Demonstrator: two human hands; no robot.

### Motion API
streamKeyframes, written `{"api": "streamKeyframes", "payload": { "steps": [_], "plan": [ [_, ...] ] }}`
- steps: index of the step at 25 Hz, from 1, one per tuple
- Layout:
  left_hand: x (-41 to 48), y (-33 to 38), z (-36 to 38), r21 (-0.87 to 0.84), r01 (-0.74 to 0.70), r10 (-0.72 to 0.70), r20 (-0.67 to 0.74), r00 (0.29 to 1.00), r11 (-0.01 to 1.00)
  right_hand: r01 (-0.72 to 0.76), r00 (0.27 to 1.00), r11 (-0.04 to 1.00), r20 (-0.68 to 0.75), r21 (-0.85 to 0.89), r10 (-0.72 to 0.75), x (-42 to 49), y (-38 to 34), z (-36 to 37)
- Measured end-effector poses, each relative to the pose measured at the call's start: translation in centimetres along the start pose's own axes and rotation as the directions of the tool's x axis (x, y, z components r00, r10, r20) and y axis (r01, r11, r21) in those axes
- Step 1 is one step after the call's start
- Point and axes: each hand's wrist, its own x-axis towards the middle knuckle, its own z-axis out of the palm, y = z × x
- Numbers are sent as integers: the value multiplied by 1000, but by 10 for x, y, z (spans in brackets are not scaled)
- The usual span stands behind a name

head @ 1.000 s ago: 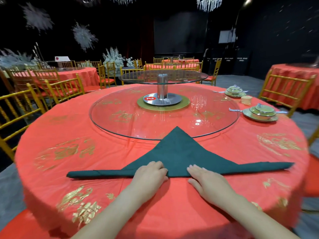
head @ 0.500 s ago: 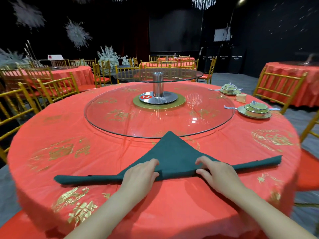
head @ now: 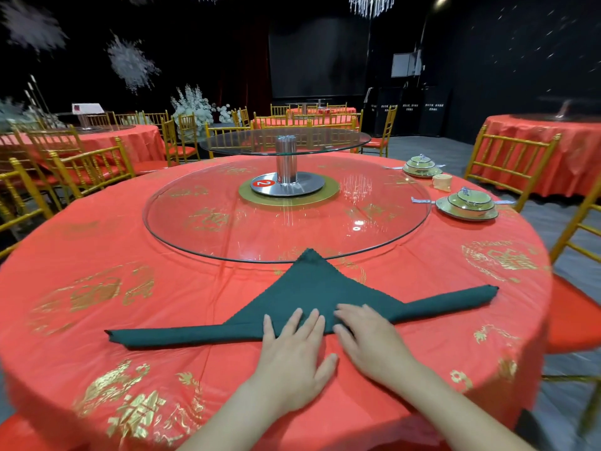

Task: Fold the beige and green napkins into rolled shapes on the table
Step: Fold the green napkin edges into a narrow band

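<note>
A dark green napkin (head: 312, 288) lies on the red tablecloth (head: 97, 304) near the table's front. Its near edge is rolled into a long band from far left to right, and a flat triangle points away toward the glass turntable (head: 195, 229). My left hand (head: 294, 356) rests flat with spread fingers on the roll's middle. Beside it, my right hand (head: 370, 340) also presses flat on the roll, fingers pointing left. A small beige rolled napkin (head: 441, 182) stands at the far right between two place settings.
Two green-and-white dish sets (head: 467, 206) (head: 421, 167) sit at the table's right side. A metal post with a second glass tier (head: 286, 157) rises from the turntable's centre. Gold chairs (head: 510, 161) ring the table; other red tables stand behind.
Both hands have gone from curled fingers gripping the rolled edge to flat palms pressing on it, now closer together. The roll has advanced away from me, and the flat triangle is shorter.
</note>
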Motion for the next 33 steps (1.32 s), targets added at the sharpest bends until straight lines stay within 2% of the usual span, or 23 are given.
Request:
{"api": "streamKeyframes", "payload": {
  "steps": [2,4,11,18,27,33],
  "plan": [
    [2,-3,0,-17,-9,9,-12,1000,1000,7,987,1000,159,26,-11,-5,-21,-2],
    [1,-4,0,-31,-19,19,-17,1000,999,-27,981,1000,194,-4,27,-6,-32,-5],
    [1,-2,2,-10,29,-30,-20,999,1000,-199,953,953,183,-229,243,-15,-1,-5],
    [0,-2,2,-22,28,-29,-28,999,999,-410,848,838,187,-361,496,-18,37,-26],
    [0,-2,2,-23,26,-26,-36,999,999,-595,727,701,110,-392,678,-22,107,-50],
    [-1,-1,2,-22,25,-26,-23,999,999,-659,656,631,98,-409,748,-24,134,-61]
  ]
}}
